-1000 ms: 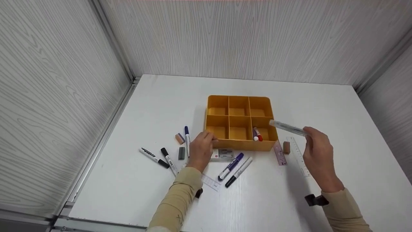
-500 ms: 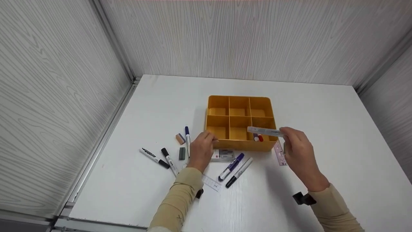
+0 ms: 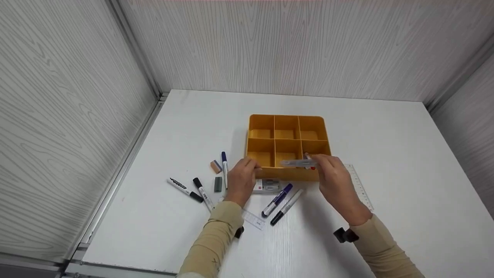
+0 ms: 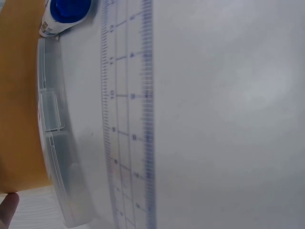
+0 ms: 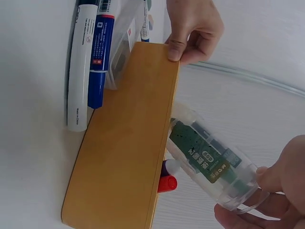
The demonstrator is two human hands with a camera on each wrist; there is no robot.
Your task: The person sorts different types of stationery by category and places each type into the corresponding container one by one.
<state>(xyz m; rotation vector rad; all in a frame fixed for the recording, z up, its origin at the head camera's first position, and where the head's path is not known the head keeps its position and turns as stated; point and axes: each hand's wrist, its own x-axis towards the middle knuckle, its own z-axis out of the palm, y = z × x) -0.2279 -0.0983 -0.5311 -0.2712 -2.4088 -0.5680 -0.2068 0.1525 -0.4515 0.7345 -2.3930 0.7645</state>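
A yellow six-compartment box (image 3: 287,174) sits on the white table. My left hand (image 3: 242,180) pinches its rim at the front left corner, thumb on the outer wall in the right wrist view. My right hand (image 3: 336,184) holds one end of a clear plastic case (image 5: 207,160) with a green label. In the head view this case overlaps the front middle compartment. Inside the front right compartment are a red-capped marker (image 5: 167,184) and another with a white end, partly hidden by the right hand.
Before the box lie a flat clear case (image 3: 268,186), a purple marker (image 3: 276,200), a black-capped marker (image 3: 286,207) and a ruler (image 4: 128,114). Leftward are several markers, a two-tone eraser (image 3: 216,166) and a grey eraser (image 3: 218,184). Another ruler (image 3: 359,187) lies rightward.
My right hand has moved left with the clear case, from the box's right side to over its front middle compartment. The left hand stays on the rim.
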